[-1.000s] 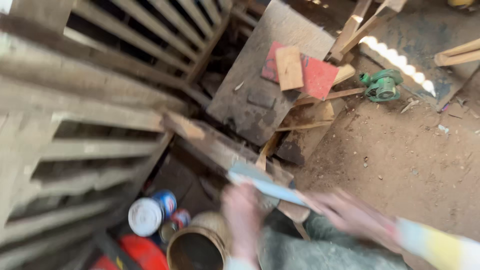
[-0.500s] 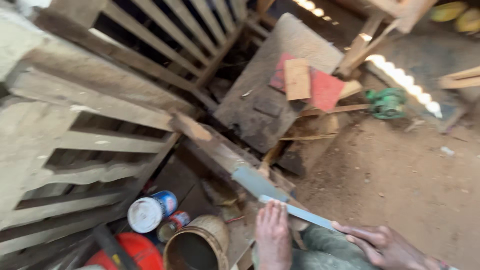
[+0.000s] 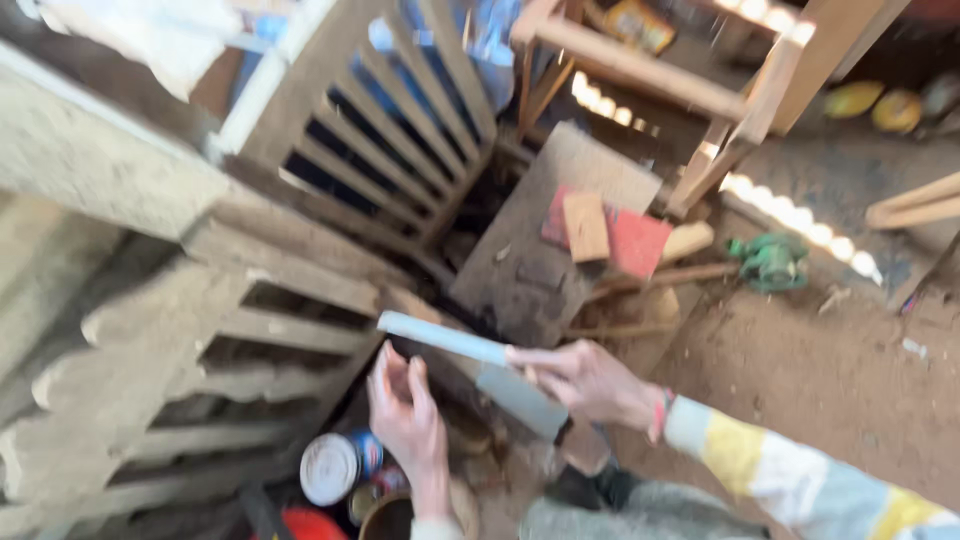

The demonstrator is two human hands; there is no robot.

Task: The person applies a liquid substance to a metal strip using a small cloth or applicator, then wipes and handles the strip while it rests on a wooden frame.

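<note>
Nearest the camera, at the bottom edge, sit a round tin with a white lid (image 3: 330,468), a blurred red plastic shape (image 3: 310,524) and the curved brown rim of a pot (image 3: 385,515), all on the dirt floor (image 3: 840,380).

Just above them the left hand (image 3: 405,420) is raised with palm up and fingers loosely curled, its grip open and closed on nothing; it hovers just under the pale end of a long flat tool (image 3: 470,365).

The right hand (image 3: 585,380), coming out of a sleeve striped in white, yellow and grey (image 3: 790,475), has its grip closed around the middle of that tool. The tool is a narrow, straight bar, light blue-grey at the left end and duller grey metal toward the lower right; motion blur hides its surface.

Left of the hands lies a rough, weathered slatted wooden frame (image 3: 200,330), greyish and dusty.

Farther off a grey flat board (image 3: 530,250) leans, carrying a small tan wood block (image 3: 585,225) and a red sheet (image 3: 635,242). A green power tool (image 3: 770,262) rests on the dirt to the right. Beyond stand a pale slatted rack (image 3: 390,110) and a bare timber frame (image 3: 700,90).
</note>
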